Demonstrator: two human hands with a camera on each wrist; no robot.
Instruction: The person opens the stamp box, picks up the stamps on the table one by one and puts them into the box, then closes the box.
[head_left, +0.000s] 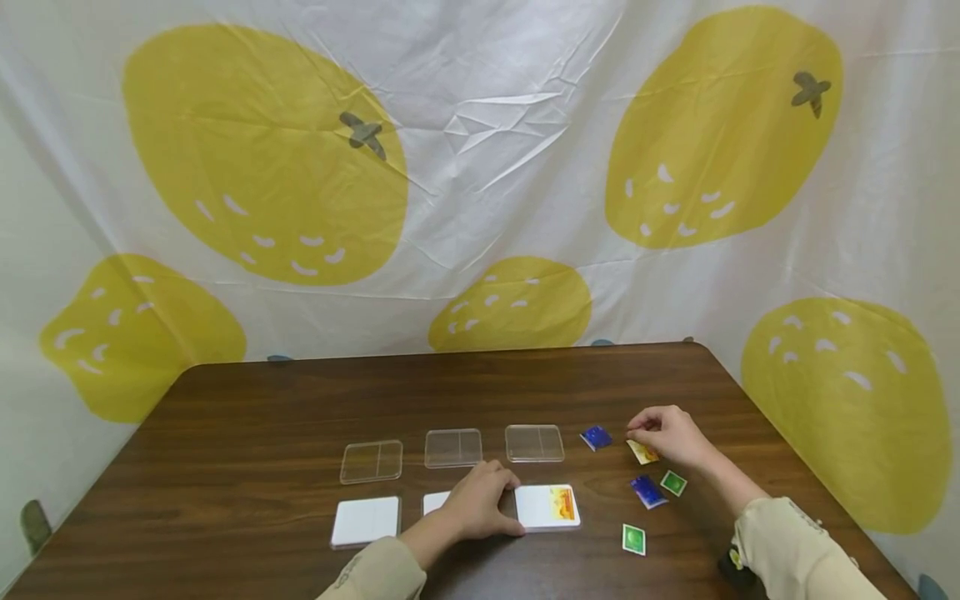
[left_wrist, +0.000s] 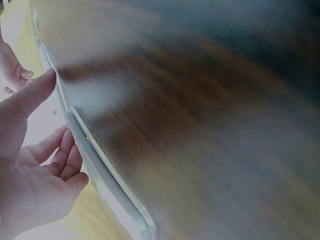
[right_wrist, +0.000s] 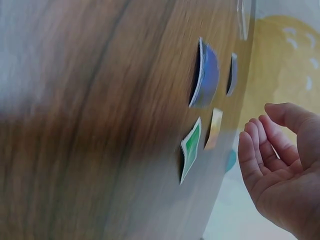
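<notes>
In the head view my left hand [head_left: 480, 500] rests at the left edge of a white-filled case [head_left: 536, 508], thumb tip by its near corner. An orange stamp-like piece [head_left: 562, 503] lies on this case's right part. The left hand partly covers another white case [head_left: 433, 502]; the left wrist view shows the thumb [left_wrist: 37, 92] straight and the other fingers loosely bent. My right hand [head_left: 671, 437] hovers over a yellow-orange stamp-like piece [head_left: 642, 452], fingers relaxed. In the right wrist view that piece [right_wrist: 214, 129] lies on the table, apart from the hand.
A third white case [head_left: 365, 522] is at the left. Three clear plastic lids [head_left: 534, 443] lie in a row behind. Around the right hand are blue pieces [head_left: 648, 492] and green pieces [head_left: 633, 539]. A dark object [head_left: 735, 567] sits beside the right sleeve.
</notes>
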